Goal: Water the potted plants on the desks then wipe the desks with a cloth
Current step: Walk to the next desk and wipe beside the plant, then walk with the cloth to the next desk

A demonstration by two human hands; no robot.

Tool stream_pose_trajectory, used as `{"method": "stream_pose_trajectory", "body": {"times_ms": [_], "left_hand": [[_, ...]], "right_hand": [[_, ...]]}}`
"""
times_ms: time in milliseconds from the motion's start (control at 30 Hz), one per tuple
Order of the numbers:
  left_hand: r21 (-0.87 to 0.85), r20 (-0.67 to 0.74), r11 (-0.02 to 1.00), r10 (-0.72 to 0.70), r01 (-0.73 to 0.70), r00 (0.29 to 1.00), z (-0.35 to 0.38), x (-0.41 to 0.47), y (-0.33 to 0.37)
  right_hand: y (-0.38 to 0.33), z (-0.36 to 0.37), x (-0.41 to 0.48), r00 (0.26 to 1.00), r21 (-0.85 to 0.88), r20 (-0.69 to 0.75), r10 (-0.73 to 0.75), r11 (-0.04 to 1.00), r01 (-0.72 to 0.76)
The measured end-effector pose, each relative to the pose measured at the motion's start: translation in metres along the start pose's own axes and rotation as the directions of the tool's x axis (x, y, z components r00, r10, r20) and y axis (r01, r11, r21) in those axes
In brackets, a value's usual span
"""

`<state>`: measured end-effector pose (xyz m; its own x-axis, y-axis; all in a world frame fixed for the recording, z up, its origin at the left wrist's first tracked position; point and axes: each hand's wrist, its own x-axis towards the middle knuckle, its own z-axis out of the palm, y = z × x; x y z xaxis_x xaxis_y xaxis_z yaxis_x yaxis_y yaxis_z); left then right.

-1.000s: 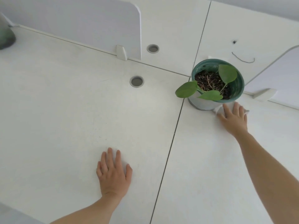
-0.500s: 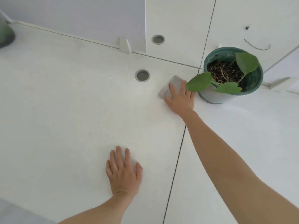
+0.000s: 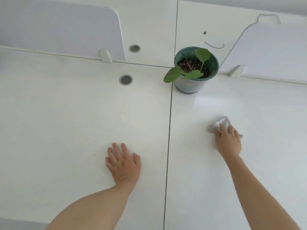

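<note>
White desktops fill the frame, two slabs: left desk (image 3: 66, 122) and right desk (image 3: 249, 180), butted along a thin dark seam (image 3: 169, 130) running top to bottom just right of centre. Left hand (image 3: 123, 163) lies lower centre, palm flat on the left desk, fingers straight and slightly spread, thumb out toward the seam, holding nothing. Right hand (image 3: 228, 141) is centre right, pressing a pale grey cloth (image 3: 219, 124) onto the right desk; its fingers lie flat and close together on top of the cloth, which sticks out at the upper left of the fingertips and is blurred, so I cannot tell how it is folded. Potted plant (image 3: 191, 83) stands upper centre, just right of the seam, well apart from both hands: dark green rim, dark soil, three round leaves, one hanging over the seam. Two round cable grommets (image 3: 126, 80) and (image 3: 134, 48) sit upper centre-left. Pale lilac divider panels stand at upper left (image 3: 58, 27) and upper right (image 3: 274, 50), each in a white bracket. Dark thread (image 3: 214, 45) lies curved behind the pot.
</note>
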<state>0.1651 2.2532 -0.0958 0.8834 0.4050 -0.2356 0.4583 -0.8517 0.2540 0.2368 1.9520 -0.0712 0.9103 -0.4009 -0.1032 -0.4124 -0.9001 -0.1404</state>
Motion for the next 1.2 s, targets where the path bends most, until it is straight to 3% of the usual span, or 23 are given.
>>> {"method": "stream_pose_trajectory", "body": {"times_ms": [167,267,400,467,567,700,933,1100,1200], "left_hand": [[-0.014,0.028,1.000,-0.002,0.002,1.000,-0.007,-0.007,-0.001],[-0.073,0.014,0.997,0.031,-0.030,0.999,-0.009,-0.007,-0.002],[-0.248,-0.041,0.967,0.058,-0.066,0.997,-0.011,-0.009,-0.009],[-0.414,-0.047,0.906,0.078,-0.090,0.996,-0.018,-0.010,-0.018],[-0.718,0.002,0.692,0.114,-0.078,0.993,-0.035,-0.021,-0.036],[-0.828,0.066,0.558,0.186,-0.050,0.980,-0.058,-0.065,-0.060],[-0.856,0.061,0.517,0.052,0.025,0.997,-0.046,-0.191,-0.081],[-0.791,0.202,0.605,0.114,0.093,0.973,-0.006,-0.273,-0.085],[-0.733,0.262,0.672,0.131,0.108,0.956,0.012,-0.316,-0.105]], "right_hand": [[0.003,-0.013,-0.037,0.991,0.060,0.136,0.022,0.998,-0.031],[-0.002,-0.019,-0.092,0.971,0.106,0.233,-0.062,0.994,0.038],[-0.005,-0.034,-0.169,0.975,0.415,0.221,-0.018,0.907,-0.078],[-0.001,-0.041,-0.201,0.971,0.582,0.239,0.020,0.797,-0.160],[0.010,-0.048,-0.244,0.959,0.724,0.282,0.029,0.649,-0.233],[0.026,-0.048,-0.286,0.946,0.782,0.325,0.014,0.558,-0.277],[0.058,-0.042,-0.317,0.909,0.724,0.398,-0.121,0.650,-0.231],[0.073,-0.033,-0.339,0.875,0.675,0.423,-0.237,0.726,-0.130],[0.072,-0.015,-0.363,0.808,0.626,0.474,-0.350,0.779,-0.030]]}}
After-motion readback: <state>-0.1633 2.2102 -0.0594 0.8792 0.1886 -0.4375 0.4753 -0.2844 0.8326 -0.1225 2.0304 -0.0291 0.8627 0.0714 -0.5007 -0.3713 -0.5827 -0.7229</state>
